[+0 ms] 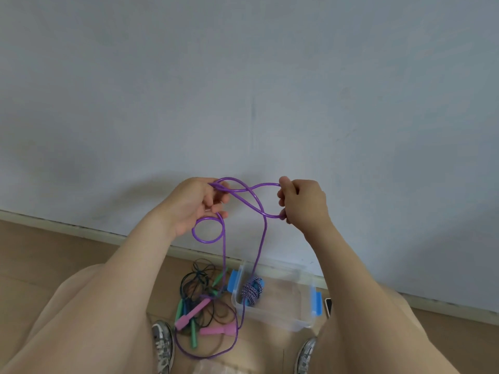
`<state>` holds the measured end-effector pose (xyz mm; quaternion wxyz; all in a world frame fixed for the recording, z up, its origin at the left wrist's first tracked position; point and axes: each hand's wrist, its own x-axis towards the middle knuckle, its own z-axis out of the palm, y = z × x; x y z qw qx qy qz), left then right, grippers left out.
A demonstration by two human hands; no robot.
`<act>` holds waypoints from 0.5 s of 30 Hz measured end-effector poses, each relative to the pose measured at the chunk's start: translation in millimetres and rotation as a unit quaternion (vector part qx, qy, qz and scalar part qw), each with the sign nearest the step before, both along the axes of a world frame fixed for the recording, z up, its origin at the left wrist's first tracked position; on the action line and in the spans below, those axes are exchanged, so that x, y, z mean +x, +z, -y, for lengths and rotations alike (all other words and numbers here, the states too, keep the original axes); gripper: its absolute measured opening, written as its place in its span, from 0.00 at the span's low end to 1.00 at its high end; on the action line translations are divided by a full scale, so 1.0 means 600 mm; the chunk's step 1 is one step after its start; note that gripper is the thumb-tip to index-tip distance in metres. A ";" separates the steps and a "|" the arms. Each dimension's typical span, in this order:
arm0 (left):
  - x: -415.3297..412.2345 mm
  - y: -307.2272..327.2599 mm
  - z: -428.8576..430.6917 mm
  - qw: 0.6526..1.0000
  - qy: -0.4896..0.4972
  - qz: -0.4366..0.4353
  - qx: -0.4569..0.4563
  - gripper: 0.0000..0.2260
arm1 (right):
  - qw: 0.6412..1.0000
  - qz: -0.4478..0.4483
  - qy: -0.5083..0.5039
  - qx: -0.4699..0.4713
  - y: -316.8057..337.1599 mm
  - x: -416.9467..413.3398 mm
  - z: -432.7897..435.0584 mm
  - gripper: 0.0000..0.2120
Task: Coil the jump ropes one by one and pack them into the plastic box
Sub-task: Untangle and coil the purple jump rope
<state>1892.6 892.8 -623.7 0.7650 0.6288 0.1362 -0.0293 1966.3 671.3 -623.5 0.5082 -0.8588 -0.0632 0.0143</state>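
A purple jump rope (249, 202) is stretched in loops between my two hands, held up in front of a grey wall. My left hand (194, 203) grips one end of the loops, with a small round loop hanging below it. My right hand (302, 203) pinches the other end of the loop. Two strands drop to the floor, where the rope's pink handles (213, 330) lie. The clear plastic box (283, 317) with blue clips stands on the floor and holds a coiled striped rope (252, 291).
A tangle of dark ropes with green handles (193, 336) lies left of the box on the wooden floor. My two shoes (162, 344) stand near the pile. A phone (328, 306) lies right of the box by the wall's baseboard.
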 end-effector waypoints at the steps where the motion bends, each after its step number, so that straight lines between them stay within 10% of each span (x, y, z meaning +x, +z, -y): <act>1: -0.001 0.003 -0.001 0.999 -0.028 0.006 -0.039 0.17 | 0.999 0.022 -0.015 -0.026 -0.004 0.004 0.000 0.20; 5: -0.001 0.003 0.003 0.995 -0.085 0.022 -0.037 0.04 | 0.994 0.089 0.005 -0.070 -0.015 0.001 -0.003 0.04; 15: 0.004 -0.009 0.026 0.993 -0.002 0.075 0.092 0.07 | 0.940 0.026 0.266 -0.210 -0.040 -0.010 -0.024 0.13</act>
